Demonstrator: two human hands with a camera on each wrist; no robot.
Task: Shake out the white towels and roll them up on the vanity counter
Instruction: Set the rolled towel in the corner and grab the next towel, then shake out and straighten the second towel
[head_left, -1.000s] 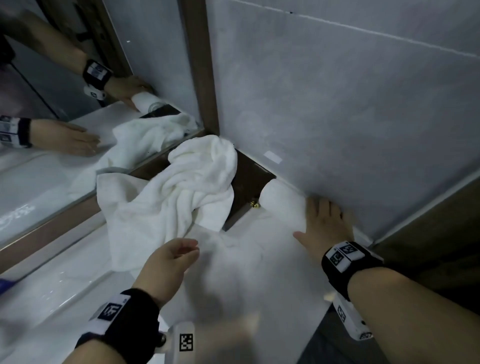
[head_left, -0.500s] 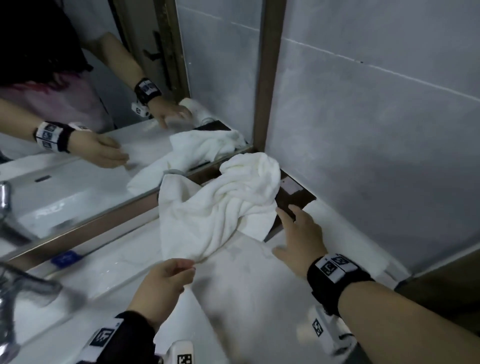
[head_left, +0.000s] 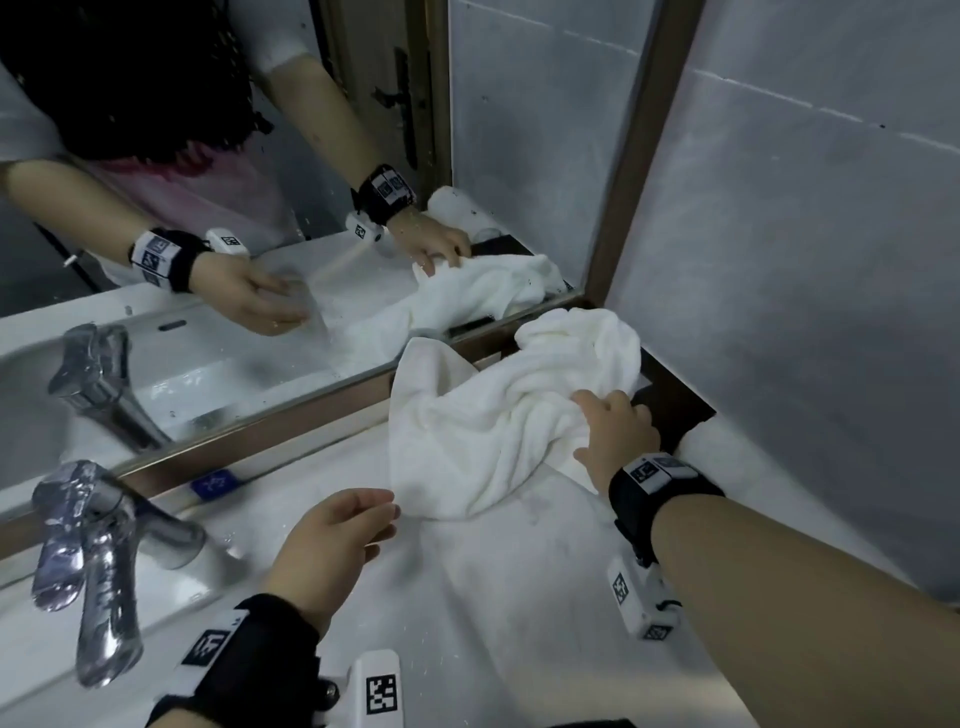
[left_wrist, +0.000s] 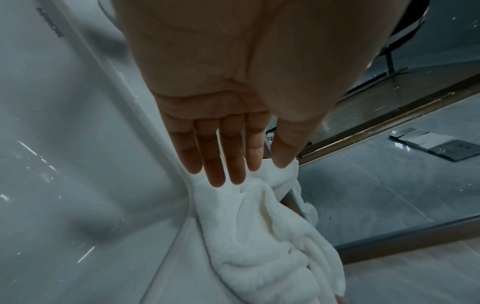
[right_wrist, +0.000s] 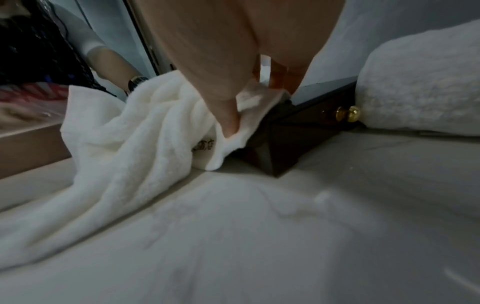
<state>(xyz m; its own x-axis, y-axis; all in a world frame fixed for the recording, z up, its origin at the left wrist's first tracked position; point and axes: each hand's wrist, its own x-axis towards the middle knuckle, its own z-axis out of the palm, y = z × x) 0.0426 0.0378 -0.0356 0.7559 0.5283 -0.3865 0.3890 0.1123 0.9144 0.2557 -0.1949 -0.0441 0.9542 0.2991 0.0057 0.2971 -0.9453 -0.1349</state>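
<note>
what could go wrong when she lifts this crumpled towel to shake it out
The crumpled towel lies draped over the dark wooden box; the right hand pinching it there could drag the box along. Shaken out, it may hit the faucet or unsettle the rolled towel beside the box.

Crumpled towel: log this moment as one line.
right hand grips crumpled towel | left hand open beside it | rolled towel by wall | stage: picking up to shake

White towel, pale grey-white worktop, dark brown box with gold knob, chrome tap.
</note>
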